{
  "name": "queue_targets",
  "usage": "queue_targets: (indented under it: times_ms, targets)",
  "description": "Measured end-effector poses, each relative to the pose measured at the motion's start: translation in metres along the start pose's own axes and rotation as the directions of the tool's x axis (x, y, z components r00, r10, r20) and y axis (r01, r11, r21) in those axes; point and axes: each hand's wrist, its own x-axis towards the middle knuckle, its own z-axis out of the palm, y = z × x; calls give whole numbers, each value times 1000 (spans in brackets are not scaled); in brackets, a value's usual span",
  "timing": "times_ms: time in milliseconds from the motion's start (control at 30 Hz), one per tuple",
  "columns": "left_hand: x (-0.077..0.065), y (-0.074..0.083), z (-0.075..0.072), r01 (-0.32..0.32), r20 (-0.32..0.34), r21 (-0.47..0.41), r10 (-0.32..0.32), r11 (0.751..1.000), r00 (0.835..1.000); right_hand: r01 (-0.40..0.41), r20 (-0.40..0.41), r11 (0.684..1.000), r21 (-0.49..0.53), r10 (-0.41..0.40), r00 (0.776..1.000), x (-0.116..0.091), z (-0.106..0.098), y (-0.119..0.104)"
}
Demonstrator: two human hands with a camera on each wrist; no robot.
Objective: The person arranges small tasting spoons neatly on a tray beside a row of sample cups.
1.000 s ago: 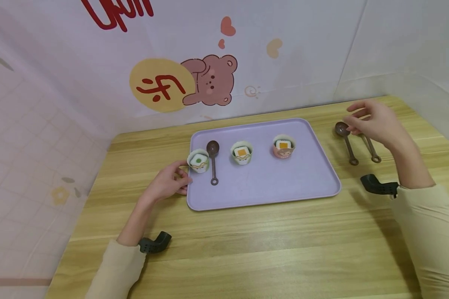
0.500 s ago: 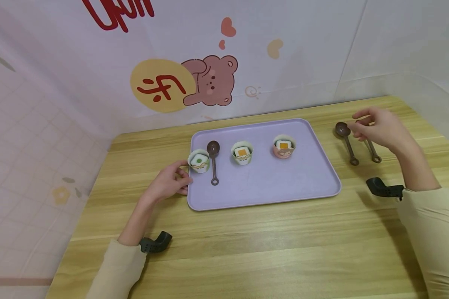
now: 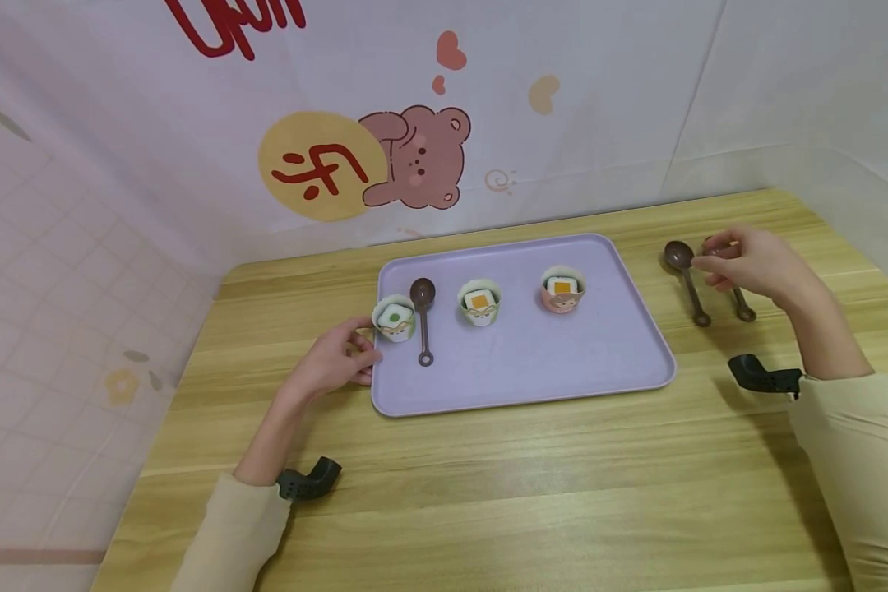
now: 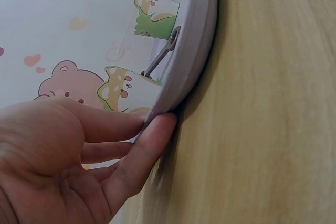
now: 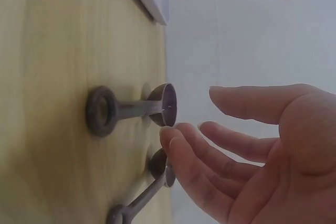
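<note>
My left hand [image 3: 333,359] pinches the left rim of a lilac tray [image 3: 521,366]; the left wrist view shows thumb and index finger on the tray's edge [image 4: 184,72]. My right hand [image 3: 758,261] hangs above two brown measuring spoons right of the tray. In the right wrist view a gap separates thumb and fingers, with nothing held. The nearer-to-tray spoon [image 3: 688,284] lies bowl away from me, beside the fingertips. The other spoon [image 3: 742,304] is partly hidden under the hand. In the right wrist view, the fingertips overlap the spoon bowls [image 5: 169,103]; contact cannot be told.
On the tray stand a green-and-white paper cup [image 3: 395,322] at the left rim, a second green-and-white cup [image 3: 481,306] and a pink cup [image 3: 561,294], each holding a small square food piece. A brown spoon [image 3: 425,316] lies between the green cups. A printed backdrop [image 3: 585,164] stands behind the wooden table [image 3: 488,485].
My right hand has shifted slightly right and come down nearer the spoons, uncovering more of the left one. The left hand and the tray have stayed in place.
</note>
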Motion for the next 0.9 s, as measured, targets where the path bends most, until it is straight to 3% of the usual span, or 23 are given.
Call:
queue_targets:
  times_ms: [367,900]
  targets:
    - [0,1,-1,9,-3,7,-9,1000,1000,3,58,999,41,-6,998,2,6,5]
    - [-2,3,-3,6,9,5,-6,1000,1000,-69,120,995,71,60,991,4,12,6]
